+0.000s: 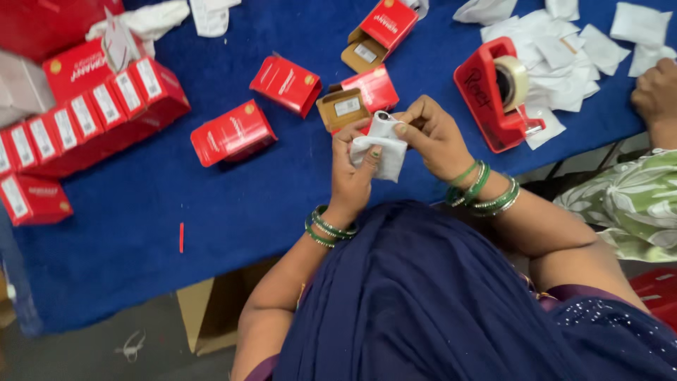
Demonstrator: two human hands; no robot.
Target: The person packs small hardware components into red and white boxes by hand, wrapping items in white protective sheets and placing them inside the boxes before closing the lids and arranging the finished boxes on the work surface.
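A blue cloth covers the counter [211,233] from edge to edge; below its near edge a strip of grey floor [92,353] shows, with a brown cardboard box [204,317] standing under the counter. Along the counter's left side sits a packed row of small red boxes [84,120] with white labels facing up. More red boxes lie loose toward the middle: one closed box [233,132] on its side, another [285,83] behind it, and an open box [363,95] just beyond the hands, its brown flap showing. To the right stands a red tape dispenser [490,95] with its roll of tape, and behind it lies a scatter of white paper sachets [557,42]. At the far right edge another person's hand [656,95] rests on the counter above a green patterned sleeve.

Both of the person's hands are raised over the near edge, close together. The left hand [352,166] is clamped around a white paper packet [381,144], while the right hand [434,134] pinches its top, where a small metal part [383,116] peeks out.
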